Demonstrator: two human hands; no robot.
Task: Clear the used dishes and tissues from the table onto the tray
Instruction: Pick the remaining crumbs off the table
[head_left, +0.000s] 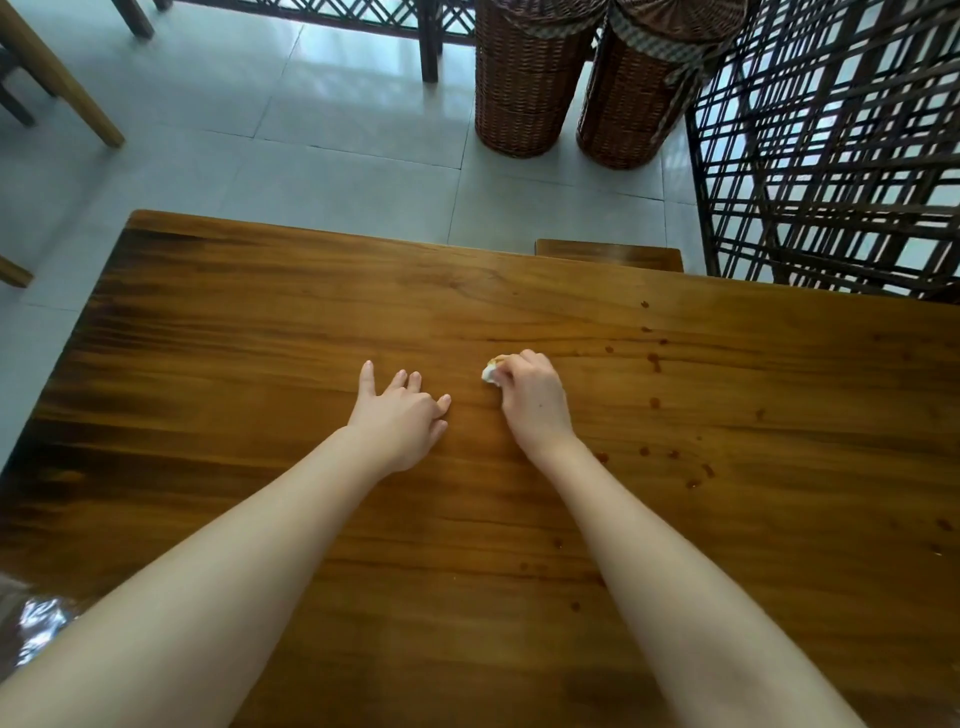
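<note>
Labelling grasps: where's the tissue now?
Head view, centre: the tissue is gripped in the right hand over the table, right of the left hand.

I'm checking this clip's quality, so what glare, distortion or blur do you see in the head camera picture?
Head view: wide-angle distortion makes the wicker baskets and lattice screen lean; daylight glare whitens the floor tiles and sheens the table; a blurred bright patch sits lower left; the left hand, right hand and the tissue it grips are sharp.
</note>
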